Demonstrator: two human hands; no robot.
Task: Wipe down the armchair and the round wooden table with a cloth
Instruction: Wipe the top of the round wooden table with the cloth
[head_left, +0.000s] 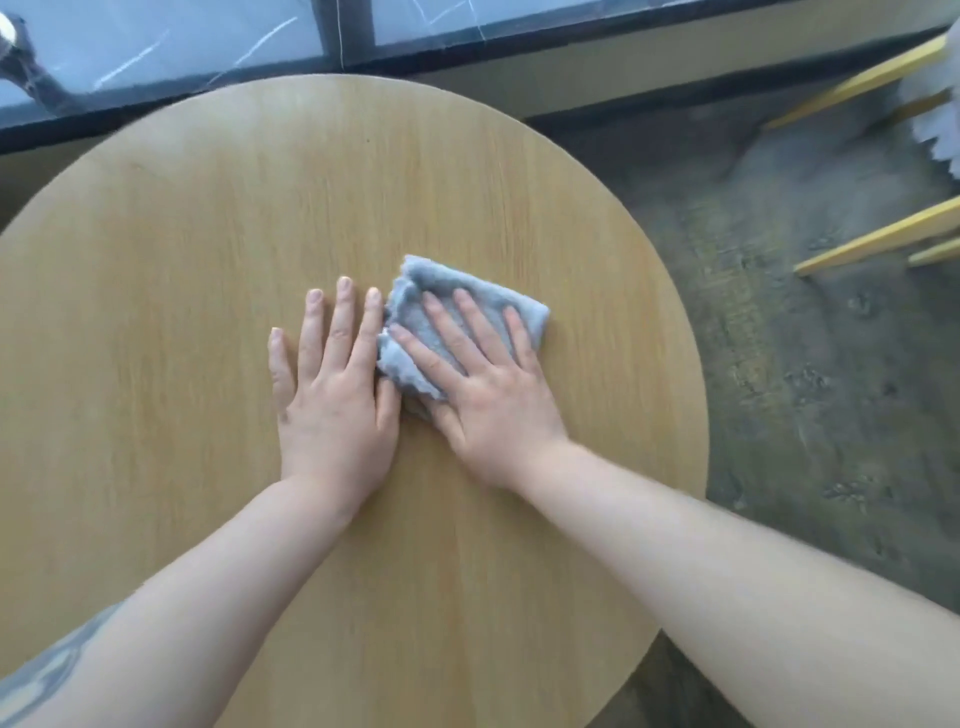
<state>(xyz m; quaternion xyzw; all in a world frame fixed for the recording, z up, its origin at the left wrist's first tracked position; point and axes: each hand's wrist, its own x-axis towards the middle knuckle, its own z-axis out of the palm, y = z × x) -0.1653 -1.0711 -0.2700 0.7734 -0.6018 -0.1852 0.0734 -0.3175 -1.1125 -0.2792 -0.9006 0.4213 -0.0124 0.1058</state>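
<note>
The round wooden table (218, 218) fills most of the view. A folded grey cloth (441, 283) lies near its middle. My right hand (483, 384) presses flat on the cloth with straight, spread fingers. Just left of the cloth, my left hand (332, 384) rests flat on the bare tabletop with straight fingers, its index finger touching the cloth's left edge. Only yellow wooden legs (883, 236) and a pale fringed edge (940, 124) of a seat show at the far right.
A dark-framed window or glass panel (208, 41) runs along the back, beyond the table. Grey mottled carpet (810, 364) covers the floor to the right of the table.
</note>
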